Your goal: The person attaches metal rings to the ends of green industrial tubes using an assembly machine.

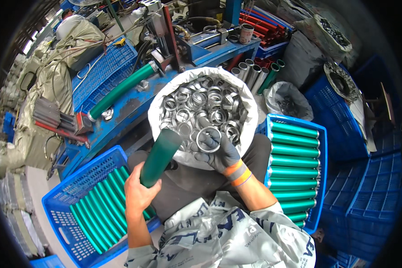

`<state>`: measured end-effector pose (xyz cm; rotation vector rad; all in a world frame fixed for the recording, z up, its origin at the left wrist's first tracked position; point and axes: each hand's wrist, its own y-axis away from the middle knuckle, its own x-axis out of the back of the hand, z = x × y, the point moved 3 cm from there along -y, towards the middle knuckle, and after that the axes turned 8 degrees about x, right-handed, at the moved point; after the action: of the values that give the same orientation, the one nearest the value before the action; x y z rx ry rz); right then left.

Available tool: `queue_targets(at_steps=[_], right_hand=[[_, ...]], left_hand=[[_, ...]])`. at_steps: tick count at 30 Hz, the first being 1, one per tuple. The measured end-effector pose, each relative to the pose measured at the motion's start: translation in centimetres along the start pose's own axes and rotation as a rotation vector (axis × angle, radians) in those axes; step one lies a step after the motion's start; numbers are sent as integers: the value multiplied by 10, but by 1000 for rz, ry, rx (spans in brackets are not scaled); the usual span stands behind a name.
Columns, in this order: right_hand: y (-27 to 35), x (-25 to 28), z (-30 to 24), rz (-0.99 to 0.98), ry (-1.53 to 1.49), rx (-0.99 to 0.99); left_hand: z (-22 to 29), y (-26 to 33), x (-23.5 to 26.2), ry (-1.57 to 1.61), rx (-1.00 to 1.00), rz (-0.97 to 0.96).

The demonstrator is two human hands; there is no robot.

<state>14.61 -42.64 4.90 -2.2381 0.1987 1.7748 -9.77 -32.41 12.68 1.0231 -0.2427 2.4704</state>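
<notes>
- starting at the left, a blue crate [62, 210] sits by the person's left knee with green tubes [100, 207] lying side by side in it, their long axes running up and to the right.
- the bare left hand [138, 192] is closed around the lower end of one green tube [160, 157]; its long axis tilts up and to the right, and its open upper end points toward the sack.
- the white sack [158, 109] of metal rings [201, 105] stands between the knees, just beyond the tube's upper end.
- the gloved right hand [219, 154] pinches one metal ring [208, 139] at the sack's near rim, its opening facing the camera.
- that ring lies just to the right of the tube's open end, near but apart from it; the right hand is the nearer one to the ring, the left to the tube.
- at the right, a second blue crate [322, 147] holds green tubes [294, 172] with metal ends, lying crosswise.
</notes>
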Motion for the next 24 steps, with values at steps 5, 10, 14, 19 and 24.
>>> queue_targets(at_steps=[5, 10, 14, 19, 24], right_hand=[[-4, -12, 0, -105, 211, 111], [-4, -19, 0, -117, 213, 136], [-5, -12, 0, -139, 243, 169], [-12, 20, 3, 214, 389, 157], [-18, 19, 10, 126, 806, 179]], left_hand=[[-4, 3, 1, -4, 20, -2], [-5, 5, 2, -28, 13, 1], [-1, 5, 3, -36, 34, -6], [9, 6, 4, -197, -49, -40], [11, 8, 3, -287, -70, -117]])
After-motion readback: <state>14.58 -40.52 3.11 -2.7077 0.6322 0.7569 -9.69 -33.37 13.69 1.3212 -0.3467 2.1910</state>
